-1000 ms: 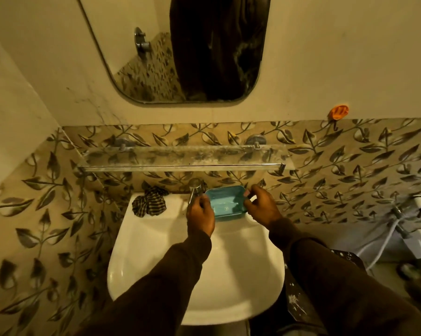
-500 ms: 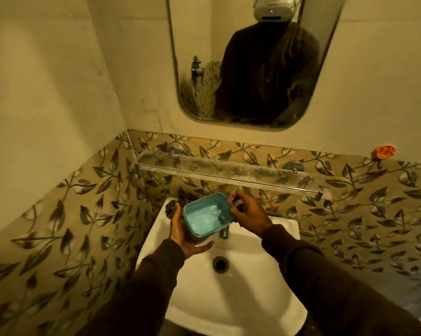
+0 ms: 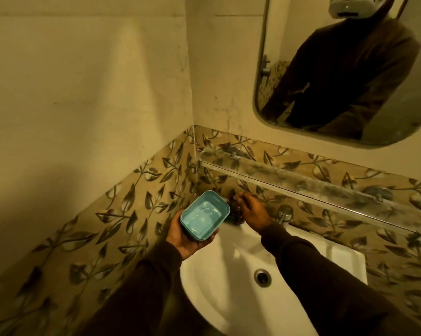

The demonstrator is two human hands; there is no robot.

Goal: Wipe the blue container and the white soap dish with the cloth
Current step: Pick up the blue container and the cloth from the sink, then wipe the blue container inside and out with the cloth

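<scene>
Cradling the shallow blue rectangular plastic container (image 3: pixel 204 218) in left-hand fingers (image 3: pixel 206 240) over the white ceramic sink (image 3: pixel 229 299); right-hand fingers (image 3: pixel 239 202) pinching the dark checked cloth (image 3: pixel 233 214) just behind it; risking dropping the tilting container.

White ceramic basin (image 3: pixel 241 294) with metal drain (image 3: pixel 262 277), chrome tap (image 3: pixel 285 213) at rear rim; cloudy glass shelf (image 3: pixel 301 177) above, rounded wall mirror (image 3: pixel 345 69), leaf-patterned tiles (image 3: pixel 132 204).

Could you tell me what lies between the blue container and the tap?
In the head view, the right hand and the dark cloth lie between the blue container and tap.
</scene>
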